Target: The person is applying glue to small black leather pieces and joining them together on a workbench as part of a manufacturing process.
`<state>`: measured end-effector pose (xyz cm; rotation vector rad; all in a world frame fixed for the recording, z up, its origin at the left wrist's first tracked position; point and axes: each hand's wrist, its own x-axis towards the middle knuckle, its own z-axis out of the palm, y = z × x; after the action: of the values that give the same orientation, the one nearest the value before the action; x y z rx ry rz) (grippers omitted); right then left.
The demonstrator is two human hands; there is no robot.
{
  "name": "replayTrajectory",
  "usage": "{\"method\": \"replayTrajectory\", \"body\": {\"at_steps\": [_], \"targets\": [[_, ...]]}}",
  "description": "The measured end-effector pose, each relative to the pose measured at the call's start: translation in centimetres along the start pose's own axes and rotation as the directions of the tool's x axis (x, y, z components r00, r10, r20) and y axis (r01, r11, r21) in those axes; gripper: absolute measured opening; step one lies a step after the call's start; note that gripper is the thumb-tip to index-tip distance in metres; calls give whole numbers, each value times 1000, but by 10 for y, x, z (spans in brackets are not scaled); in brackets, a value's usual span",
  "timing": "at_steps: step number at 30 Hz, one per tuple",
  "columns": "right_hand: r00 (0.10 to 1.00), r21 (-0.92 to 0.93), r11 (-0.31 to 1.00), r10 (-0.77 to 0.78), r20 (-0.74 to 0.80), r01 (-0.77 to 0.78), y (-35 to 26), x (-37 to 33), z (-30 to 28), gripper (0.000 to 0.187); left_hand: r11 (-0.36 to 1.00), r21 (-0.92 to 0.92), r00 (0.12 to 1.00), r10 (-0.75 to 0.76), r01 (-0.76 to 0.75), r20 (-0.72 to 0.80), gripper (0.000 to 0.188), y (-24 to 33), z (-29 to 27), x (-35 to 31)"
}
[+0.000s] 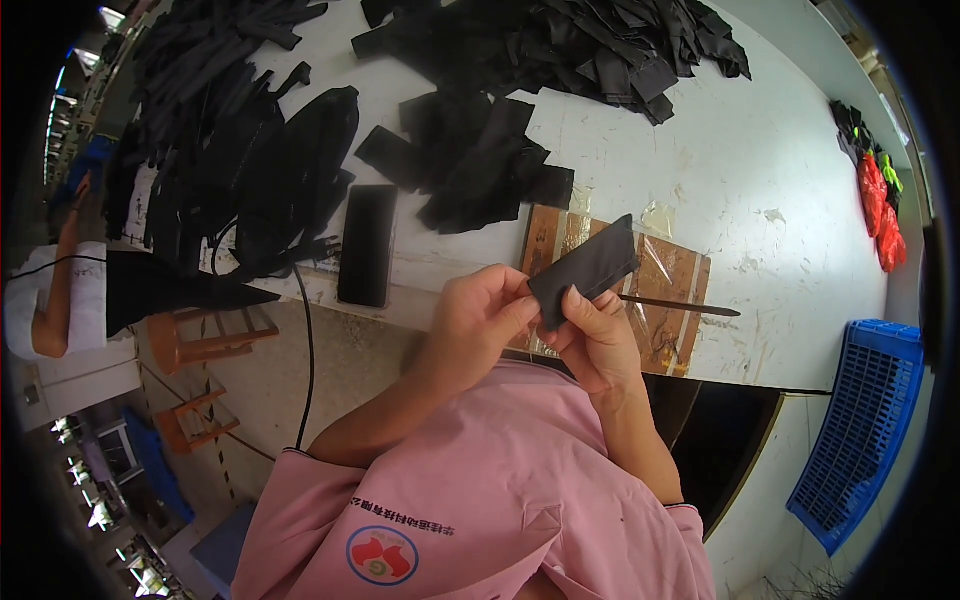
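Between my two hands is a black fabric piece (590, 268), folded into a flat strip and tilted up to the right. My left hand (487, 315) pinches its left end between thumb and fingers. Lower on the piece, my right hand (598, 338) grips it with the thumb on top. A thin dark pointed stick (690, 306) juts out to the right from by my right hand; whether my fingers also hold it I cannot tell. Beneath lies a brown board (684, 345) with clear tape on it, at the table's near edge.
Loose black fabric pieces (470, 160) lie ahead, with a larger heap (620, 55) beyond and more black pieces (290, 170) to the left. A dark phone (367, 245) rests near the edge. A blue plastic crate (860, 430) stands right. Wooden stools (205, 340) and another person (65, 300) are left.
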<state>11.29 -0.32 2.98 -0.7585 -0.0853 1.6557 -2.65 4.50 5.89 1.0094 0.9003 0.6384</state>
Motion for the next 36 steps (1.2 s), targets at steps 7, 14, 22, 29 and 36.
{"method": "replayTrajectory", "body": {"at_steps": [7, 14, 22, 29, 36], "targets": [[999, 53, 997, 50, 2, -50, 4, 1, 4, 15, 997, -81, 999, -19, 16, -35, 5, 1, 3, 1], [998, -6, 998, 57, -32, -57, 6, 2, 4, 18, 985, -169, 997, -45, 33, -68, 6, -1, 1, 3], [957, -985, 164, -291, -2, 48, -3, -7, -3, 34, 978, 162, 974, 156, -130, -161, 4, -7, -6, 6], [833, -867, 256, -483, 269, 428, -4, -6, 20, 12, 855, 442, 938, 337, -270, -81, 5, -13, 6, 1], [639, -895, -228, -634, 436, 384, 12, 10, 9, 13, 986, -164, 956, -16, -34, -292, 22, -11, 3, 11]]}}
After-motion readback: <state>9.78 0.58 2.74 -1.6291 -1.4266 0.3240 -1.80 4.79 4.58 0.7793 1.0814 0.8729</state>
